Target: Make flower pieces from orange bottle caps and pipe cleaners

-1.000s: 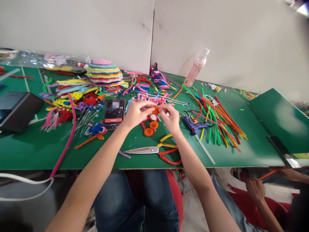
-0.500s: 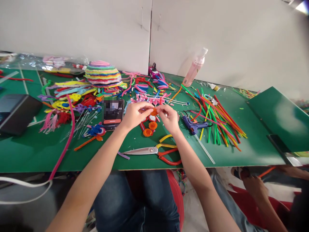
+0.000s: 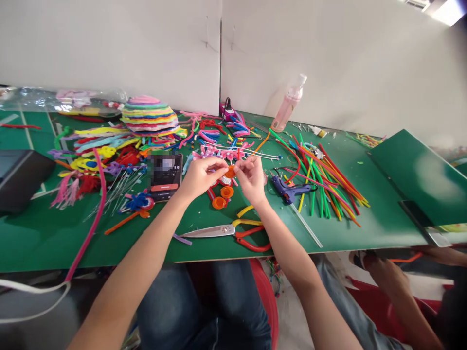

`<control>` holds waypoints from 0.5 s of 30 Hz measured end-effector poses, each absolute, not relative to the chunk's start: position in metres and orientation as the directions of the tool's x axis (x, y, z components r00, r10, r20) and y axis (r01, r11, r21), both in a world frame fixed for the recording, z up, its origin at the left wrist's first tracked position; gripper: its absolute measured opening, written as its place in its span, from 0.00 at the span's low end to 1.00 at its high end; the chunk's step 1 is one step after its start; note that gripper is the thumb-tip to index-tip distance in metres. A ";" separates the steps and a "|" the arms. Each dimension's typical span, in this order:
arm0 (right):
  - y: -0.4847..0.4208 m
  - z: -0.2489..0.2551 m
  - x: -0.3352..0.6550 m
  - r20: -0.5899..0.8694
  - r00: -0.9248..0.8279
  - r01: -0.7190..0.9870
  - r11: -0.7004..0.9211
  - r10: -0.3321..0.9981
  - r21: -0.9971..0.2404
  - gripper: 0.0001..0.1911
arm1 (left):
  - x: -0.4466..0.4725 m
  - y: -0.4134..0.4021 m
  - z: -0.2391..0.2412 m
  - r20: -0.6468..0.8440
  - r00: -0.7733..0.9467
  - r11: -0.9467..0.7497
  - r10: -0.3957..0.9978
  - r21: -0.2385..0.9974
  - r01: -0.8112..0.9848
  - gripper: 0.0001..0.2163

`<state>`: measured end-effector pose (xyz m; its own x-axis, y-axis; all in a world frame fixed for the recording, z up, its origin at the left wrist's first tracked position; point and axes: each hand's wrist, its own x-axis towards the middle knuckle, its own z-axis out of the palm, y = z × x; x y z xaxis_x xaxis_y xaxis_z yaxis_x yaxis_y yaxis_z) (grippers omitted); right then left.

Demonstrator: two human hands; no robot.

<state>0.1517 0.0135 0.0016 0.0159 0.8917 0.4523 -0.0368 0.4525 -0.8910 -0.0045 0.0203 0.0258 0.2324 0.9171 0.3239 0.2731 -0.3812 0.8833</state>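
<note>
My left hand (image 3: 200,177) and my right hand (image 3: 251,178) meet over the middle of the green table (image 3: 51,238), both pinching a small orange pipe-cleaner coil (image 3: 230,171) between their fingertips. Two more orange coils (image 3: 222,198) lie on the table just below the hands. A pair of scissors with yellow and red handles (image 3: 229,230) rests near the front edge, under my right wrist. A purple glue gun (image 3: 290,189) lies to the right of my right hand.
A phone (image 3: 165,175) lies left of my left hand. Loose pipe cleaners (image 3: 324,180) spread to the right, finished flowers (image 3: 98,155) and a stack of coloured discs (image 3: 149,116) to the left. A pink spray bottle (image 3: 288,104) leans on the wall. Another person's hand (image 3: 386,277) is at lower right.
My hands keep hold of the orange coil and have barely shifted; the view has drifted slightly, so everything sits a little further left and lower.
</note>
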 end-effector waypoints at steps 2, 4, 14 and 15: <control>0.014 0.001 0.151 0.454 0.022 -0.056 0.455 0.891 -0.889 0.16 | -0.003 0.019 0.026 0.366 0.226 -0.422 0.903 0.855 0.300 0.09; 0.015 0.001 0.152 0.451 0.024 -0.039 0.451 0.892 -0.891 0.16 | -0.002 0.018 0.026 0.413 0.218 -0.465 0.884 0.819 0.337 0.08; 0.013 0.000 0.154 0.507 0.006 0.166 0.499 0.862 -0.850 0.11 | -0.006 0.028 0.019 0.415 0.136 -0.436 0.900 0.842 0.317 0.09; 0.013 0.000 0.154 0.512 0.002 0.177 0.504 0.859 -0.845 0.11 | -0.006 0.028 0.019 0.430 0.142 -0.452 0.892 0.830 0.327 0.09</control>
<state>0.1542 0.0126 0.0001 0.0019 0.8587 0.5125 0.1774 0.5040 -0.8453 -0.0057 0.0277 0.0187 0.1415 0.8919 0.4295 0.3272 -0.4517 0.8300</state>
